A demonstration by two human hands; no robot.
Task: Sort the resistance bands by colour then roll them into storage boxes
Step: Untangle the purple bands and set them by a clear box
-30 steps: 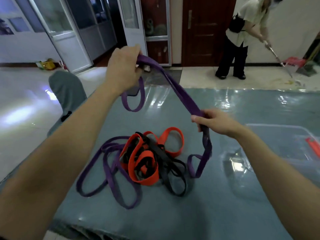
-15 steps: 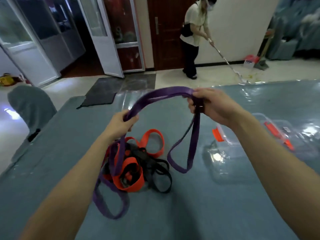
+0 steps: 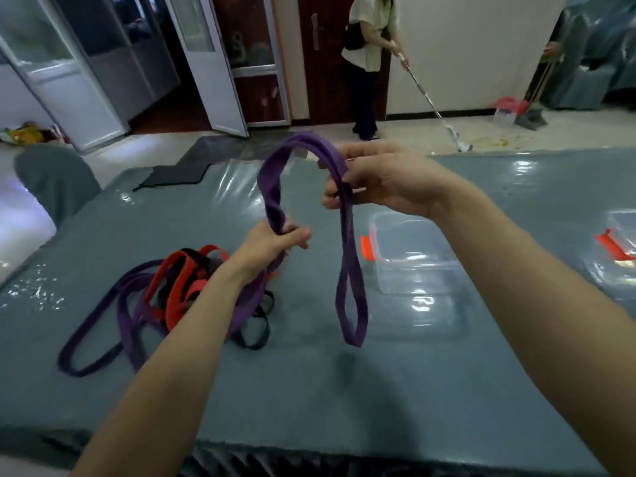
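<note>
Hands now closer, the purple resistance band (image 3: 272, 187) arches from the gripping left hand (image 3: 272, 244) up to the right hand (image 3: 389, 182), fingers (image 3: 335, 198) pinching it, its loop hanging beside the clear storage box (image 3: 413, 259), nearer that hand.

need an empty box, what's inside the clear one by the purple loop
Nothing visible in the clear box; the table cover shows through. The right forearm hides its far right corner.

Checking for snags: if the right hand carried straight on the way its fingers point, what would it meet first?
Probably the purple band itself, the strand rising from the left hand; depth is unclear.
</note>
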